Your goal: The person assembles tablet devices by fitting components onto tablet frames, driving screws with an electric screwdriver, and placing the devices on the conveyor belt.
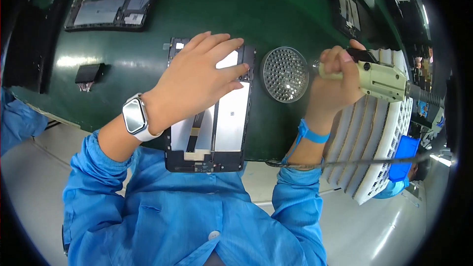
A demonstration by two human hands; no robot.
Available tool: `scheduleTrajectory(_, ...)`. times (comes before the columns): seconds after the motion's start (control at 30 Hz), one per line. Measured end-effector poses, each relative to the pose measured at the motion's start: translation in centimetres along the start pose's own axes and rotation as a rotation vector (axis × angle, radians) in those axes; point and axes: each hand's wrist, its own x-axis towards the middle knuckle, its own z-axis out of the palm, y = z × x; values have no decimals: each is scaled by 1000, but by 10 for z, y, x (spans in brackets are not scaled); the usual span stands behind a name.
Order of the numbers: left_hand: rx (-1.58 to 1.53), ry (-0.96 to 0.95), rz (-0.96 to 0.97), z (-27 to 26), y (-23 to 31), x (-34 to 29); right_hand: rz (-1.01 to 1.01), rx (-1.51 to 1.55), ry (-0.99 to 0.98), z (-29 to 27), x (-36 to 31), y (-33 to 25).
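An opened tablet body (232, 118) with silver plates and a black frame lies in front of me, reaching over the table's near edge. My left hand (202, 66) rests across its upper part, fingers stretched out and palm down, hiding some of it. In my right hand (337, 74) is a pale green electric screwdriver (387, 81), fingers wrapped round its body. Its front end points left toward a round clear dish (286, 75) with a dotted grid of small holes or beads. The screwdriver's tip is too small to make out.
Other tablet bodies lie at the far left (101, 7) and far right (347, 10). A black connector block (89, 74) sits at the left. Stacked white trays (367, 138) with a blue bin (404, 157) stand at the right. A cable (345, 163) runs from my blue wrist strap (315, 135).
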Motion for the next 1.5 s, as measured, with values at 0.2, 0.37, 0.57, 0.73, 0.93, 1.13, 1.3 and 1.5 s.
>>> scheduleTrajectory(0.2,-4,-9,-14,-3,-1,3,40,16,-86,8,-10,0)
scheduleTrajectory(0.37,-48,-4,-14,-3,-5,2,95,46,-178,12,-16,-1)
scheduleTrajectory(0.57,-36,-13,-14,-1,-6,-8,165,-5,-191,30,-26,-1)
scheduleTrajectory(0.73,-44,-23,11,1,-8,-11,208,127,-137,46,-34,8)
scheduleTrajectory(0.93,-7,-19,-11,2,-6,-11,210,160,-184,63,-40,18)
scheduleTrajectory(1.13,8,-53,-20,3,-6,-11,237,176,-220,62,-42,21)
scheduleTrajectory(1.3,32,-36,-23,4,-6,-11,314,127,-245,63,-44,19)
scheduleTrajectory(1.5,-22,0,3,-6,-1,-2,185,-59,-318,58,-48,25)
